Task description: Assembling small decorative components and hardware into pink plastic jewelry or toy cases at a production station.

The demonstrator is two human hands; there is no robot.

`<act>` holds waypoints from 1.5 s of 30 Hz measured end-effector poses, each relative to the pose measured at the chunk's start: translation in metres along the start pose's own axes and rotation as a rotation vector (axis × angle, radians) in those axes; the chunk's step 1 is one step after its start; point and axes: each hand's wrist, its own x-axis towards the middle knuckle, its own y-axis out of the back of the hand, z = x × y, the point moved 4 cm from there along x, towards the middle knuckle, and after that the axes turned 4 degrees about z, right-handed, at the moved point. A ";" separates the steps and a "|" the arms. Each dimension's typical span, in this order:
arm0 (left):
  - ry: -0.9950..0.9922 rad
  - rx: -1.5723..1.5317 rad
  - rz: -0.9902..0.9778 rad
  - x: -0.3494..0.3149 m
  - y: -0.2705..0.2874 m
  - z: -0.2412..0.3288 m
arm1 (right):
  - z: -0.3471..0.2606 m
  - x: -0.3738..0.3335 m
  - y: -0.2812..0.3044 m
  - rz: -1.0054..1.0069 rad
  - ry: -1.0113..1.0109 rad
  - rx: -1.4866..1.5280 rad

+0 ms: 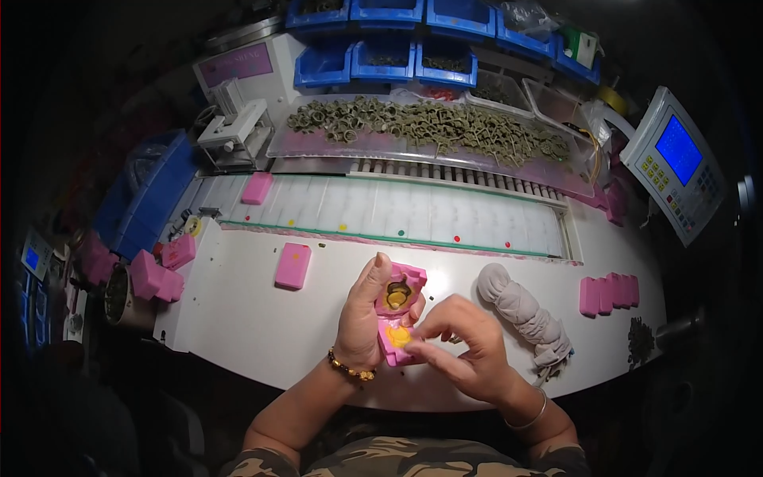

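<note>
My left hand (359, 319) grips a pink two-part rubber mould (414, 275), which lies opened above the middle of the white table's near edge. A dark ring-like shape around a yellow centre shows in its upper half. In the lower half sits a yellow patch (397, 337). My right hand (473, 350) is at that lower half, thumb and forefinger brought together beside the yellow patch. Whatever the fingertips hold, if anything, is too small to make out. Left of the mould, a closed pink block (293, 266) lies on the table.
A rolled grey-white cloth (520, 314) lies right of my hands, with several pink blocks (608, 294) beyond it. Behind runs a white conveyor (366, 211) carrying a pink block (256, 188). A clear tray (318, 149) of metal castings, blue bins (384, 73) and a control panel (675, 163) stand farther back.
</note>
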 end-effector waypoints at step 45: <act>-0.132 0.535 -0.076 -0.024 0.001 0.015 | 0.059 -0.016 -0.010 0.122 -0.847 1.093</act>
